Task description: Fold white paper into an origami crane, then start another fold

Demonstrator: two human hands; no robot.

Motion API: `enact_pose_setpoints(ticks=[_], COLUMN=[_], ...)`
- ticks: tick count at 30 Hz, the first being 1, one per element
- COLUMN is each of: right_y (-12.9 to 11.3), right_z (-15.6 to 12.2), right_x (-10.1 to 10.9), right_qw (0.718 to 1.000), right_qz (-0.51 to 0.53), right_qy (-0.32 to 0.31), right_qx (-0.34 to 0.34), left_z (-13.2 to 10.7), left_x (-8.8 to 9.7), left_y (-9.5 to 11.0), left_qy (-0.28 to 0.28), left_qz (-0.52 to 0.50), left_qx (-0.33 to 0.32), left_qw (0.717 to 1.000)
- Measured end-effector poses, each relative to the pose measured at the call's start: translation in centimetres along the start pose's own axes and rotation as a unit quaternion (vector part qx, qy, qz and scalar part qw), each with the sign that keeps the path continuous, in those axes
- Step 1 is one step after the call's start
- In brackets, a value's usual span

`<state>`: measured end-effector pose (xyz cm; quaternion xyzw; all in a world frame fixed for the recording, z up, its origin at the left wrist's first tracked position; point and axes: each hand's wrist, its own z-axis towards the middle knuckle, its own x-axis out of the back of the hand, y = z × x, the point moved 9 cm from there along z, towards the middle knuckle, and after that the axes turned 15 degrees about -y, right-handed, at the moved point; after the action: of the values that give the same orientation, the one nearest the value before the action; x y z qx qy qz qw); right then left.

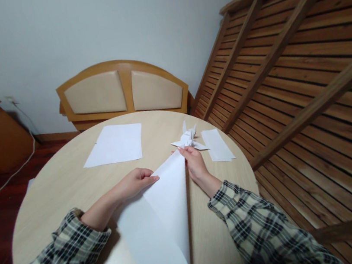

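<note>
A large white sheet of paper (155,240) is held up over the near part of the round table, one side folded over into a slanting flap. My left hand (139,181) pinches its upper left edge between thumb and fingers. At the top right corner of the flap, my right hand (195,162) grips the paper with thumb and fingertips. The right side of the sheet curves in a soft bend without a sharp crease. Just beyond my right hand lie folded white paper figures (187,137), bunched together with pointed tips.
On the round table (56,188), a stack of white paper (115,144) lies at the far left and narrow paper strips (217,145) at the right. Behind stands a padded headboard (95,95). A slatted wooden frame (288,90) leans at the right. A cable (15,175) runs along the left floor.
</note>
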<state>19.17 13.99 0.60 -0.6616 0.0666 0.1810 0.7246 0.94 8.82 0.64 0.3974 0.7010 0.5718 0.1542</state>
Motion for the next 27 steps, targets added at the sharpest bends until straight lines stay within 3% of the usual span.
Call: enact_pose_setpoints(ticks=[10, 15, 17, 23, 27], right_y=[-0.5, 0.3, 1.0, 2.3, 2.6], right_z=[-0.5, -0.8, -1.1, -2.0, -2.0], right_x=[-0.1, -1.6, -2.5, -5.0, -5.3], right_qw=[1.000, 0.999, 0.997, 0.987, 0.986], right_qz=[-0.020, -0.014, -0.026, -0.088, -0.091], right_qy=[0.018, -0.034, -0.063, -0.123, -0.131], right_qx=[0.009, -0.012, -0.034, -0.044, -0.036], left_z=[-0.4, -0.4, -0.2, 0.9, 1.4], left_x=[-0.2, -1.8, -2.4, -1.3, -1.1], left_y=[0.0, -0.4, -0.2, -0.1, -1.2], left_qy=[-0.018, -0.121, -0.138, 0.005, 0.039], left_qz=[-0.019, -0.053, -0.072, -0.122, -0.121], left_qx=[0.017, 0.012, 0.000, -0.047, -0.020], left_qw=[1.000, 0.991, 0.988, 0.991, 0.992])
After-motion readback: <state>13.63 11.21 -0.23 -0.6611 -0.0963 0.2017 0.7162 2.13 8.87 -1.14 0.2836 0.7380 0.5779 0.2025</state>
